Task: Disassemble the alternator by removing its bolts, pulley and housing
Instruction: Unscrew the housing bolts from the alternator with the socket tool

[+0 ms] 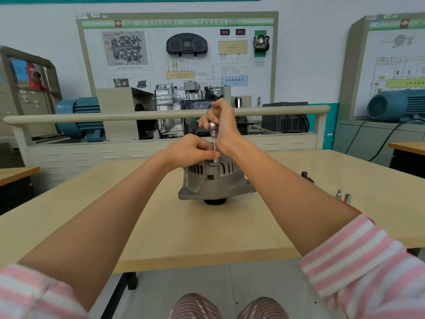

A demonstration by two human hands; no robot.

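On the tabletop [207, 229], alternator [215, 180] under both hands.
Right hand [222, 122] grips the socket driver [215, 143] upright above it; left hand [195, 149] pinches the shaft.

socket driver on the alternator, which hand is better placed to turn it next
Right. The right hand already grips the socket driver at its top handle, upright on the alternator. The left hand only pinches the shaft low, steadying it.

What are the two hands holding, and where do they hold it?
A socket wrench standing upright on the alternator. The right hand grips its handle at the top; the left hand pinches the thin shaft lower down.
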